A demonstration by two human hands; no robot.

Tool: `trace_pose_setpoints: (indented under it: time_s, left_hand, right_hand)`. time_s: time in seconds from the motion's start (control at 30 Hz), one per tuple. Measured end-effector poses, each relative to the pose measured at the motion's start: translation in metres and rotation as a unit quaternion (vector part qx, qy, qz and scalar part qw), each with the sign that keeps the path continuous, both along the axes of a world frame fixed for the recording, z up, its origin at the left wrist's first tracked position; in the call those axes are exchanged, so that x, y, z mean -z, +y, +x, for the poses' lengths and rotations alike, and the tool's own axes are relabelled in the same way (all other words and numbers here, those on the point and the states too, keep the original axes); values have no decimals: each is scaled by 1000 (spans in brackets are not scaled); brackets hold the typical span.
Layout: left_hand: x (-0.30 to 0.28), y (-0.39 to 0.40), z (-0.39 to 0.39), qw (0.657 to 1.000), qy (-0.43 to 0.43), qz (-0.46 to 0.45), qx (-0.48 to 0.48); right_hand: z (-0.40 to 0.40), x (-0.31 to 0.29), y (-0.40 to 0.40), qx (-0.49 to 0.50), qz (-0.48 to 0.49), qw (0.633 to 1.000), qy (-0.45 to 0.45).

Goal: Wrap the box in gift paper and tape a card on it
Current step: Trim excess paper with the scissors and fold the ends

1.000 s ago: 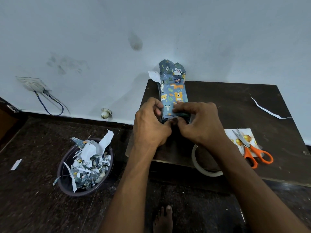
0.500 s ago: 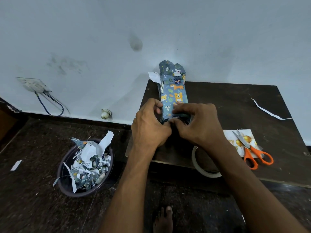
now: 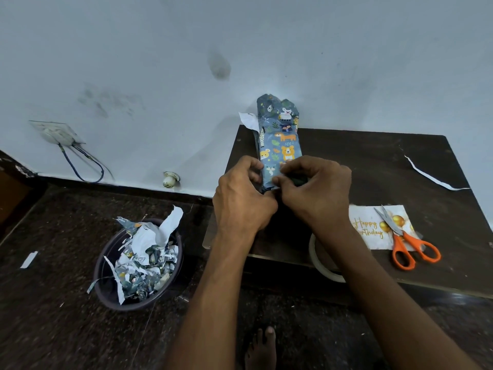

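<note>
A long box (image 3: 280,145) covered in blue animal-print gift paper lies on the dark table (image 3: 373,166), its far end open and crumpled against the wall. My left hand (image 3: 241,201) grips the near left side of the box with curled fingers. My right hand (image 3: 317,193) pinches the paper at the near end, thumb and fingertips on top. The near end of the box is hidden behind both hands. A white "Happy Birthday" card (image 3: 370,225) lies to the right on the table.
Orange-handled scissors (image 3: 408,244) lie across the card. A tape roll (image 3: 324,265) sits at the table's front edge under my right forearm. A paper strip (image 3: 426,174) lies far right. A bin (image 3: 138,265) of paper scraps stands on the floor at the left.
Both hands stay at the near end of the box; the right fingers have shifted slightly on the paper fold. The box has not moved.
</note>
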State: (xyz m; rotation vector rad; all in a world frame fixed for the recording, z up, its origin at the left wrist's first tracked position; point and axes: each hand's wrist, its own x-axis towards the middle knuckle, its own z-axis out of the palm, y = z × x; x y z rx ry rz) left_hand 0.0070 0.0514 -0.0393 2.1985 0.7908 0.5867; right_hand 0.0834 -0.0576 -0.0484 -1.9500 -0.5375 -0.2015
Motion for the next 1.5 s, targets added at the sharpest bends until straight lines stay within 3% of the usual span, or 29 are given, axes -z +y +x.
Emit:
trace_pose_setpoints:
  time_s: [0.27,0.5,0.73,0.87,1.07,1.4,1.5]
  left_hand:
    - [1,3,1,1000,0,-25,8]
    - [3,8,2,997,-10,-73,15]
    - [0,18,3,979,0,-205,15]
    - [-4,17,8,953,-8,-302,-1]
    - [-7,24,5,944,-11,-331,5]
    - [-3,28,0,957,1,-289,0]
    - [-4,33,0,947,-18,-320,-29]
  right_hand:
    - [-9,-2,16,97,67,990,73]
    - [5,-4,14,151,-4,982,111]
    - [23,-2,3,95,78,959,254]
    - [19,-2,4,65,75,959,264]
    - [7,-7,4,2,121,953,277]
    - [5,-11,10,-156,225,878,394]
    - [5,-12,7,-151,227,880,388]
